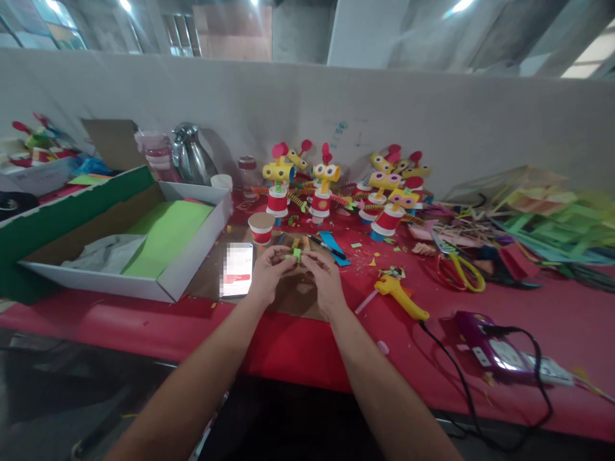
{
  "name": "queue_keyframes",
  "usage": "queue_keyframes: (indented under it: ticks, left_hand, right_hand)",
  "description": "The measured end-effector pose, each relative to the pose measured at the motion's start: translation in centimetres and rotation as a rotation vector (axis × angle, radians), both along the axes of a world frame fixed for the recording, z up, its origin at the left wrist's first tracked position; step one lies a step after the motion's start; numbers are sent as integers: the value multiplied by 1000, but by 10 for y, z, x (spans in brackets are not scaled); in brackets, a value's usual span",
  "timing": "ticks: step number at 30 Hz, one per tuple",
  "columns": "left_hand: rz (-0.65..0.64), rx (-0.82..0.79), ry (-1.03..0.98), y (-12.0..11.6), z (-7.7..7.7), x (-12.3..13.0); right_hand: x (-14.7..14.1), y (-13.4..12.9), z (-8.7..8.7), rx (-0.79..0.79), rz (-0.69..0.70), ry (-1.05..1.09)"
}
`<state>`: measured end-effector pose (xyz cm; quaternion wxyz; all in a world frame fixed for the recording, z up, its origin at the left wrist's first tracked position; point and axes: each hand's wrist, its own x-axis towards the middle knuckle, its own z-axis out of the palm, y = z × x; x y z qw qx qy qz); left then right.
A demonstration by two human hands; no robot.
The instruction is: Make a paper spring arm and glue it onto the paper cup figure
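Observation:
Both hands meet over a brown cardboard sheet (293, 301) on the red table. Between my left hand (269, 272) and my right hand (324, 272) is a small green folded paper strip (296, 254), pinched by the fingertips of both. A lit phone (237, 270) lies just left of my left hand. Behind it stands a red and white paper cup (261, 228). Past my right hand are a black pen (327, 246) and a blue paper strip (335, 248). Small orange pieces lie behind the fingers, partly hidden.
Several paper-cup figures (321, 189) stand along the wall. At left is an open box (166, 291) with green paper. A yellow glue gun (402, 298), scissors (454, 262) and a purple power box (494, 346) with cords lie at right, before heaped paper strips.

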<state>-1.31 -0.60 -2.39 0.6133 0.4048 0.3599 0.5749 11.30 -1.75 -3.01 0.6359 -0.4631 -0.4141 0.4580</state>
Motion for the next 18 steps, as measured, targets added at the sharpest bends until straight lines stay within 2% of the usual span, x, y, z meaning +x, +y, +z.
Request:
queue_keyframes:
  ticks: [4, 10, 18]
  left_hand:
    - [18, 1, -4, 2, 0, -1]
    - [0, -35, -42, 3, 1, -1]
    - [-53, -73, -105, 3, 4, 0]
  right_hand:
    - [0, 0, -2, 10, 30, -47]
    - [-1, 2, -4, 23, 76, 32]
    - [-2, 2, -3, 22, -3, -17]
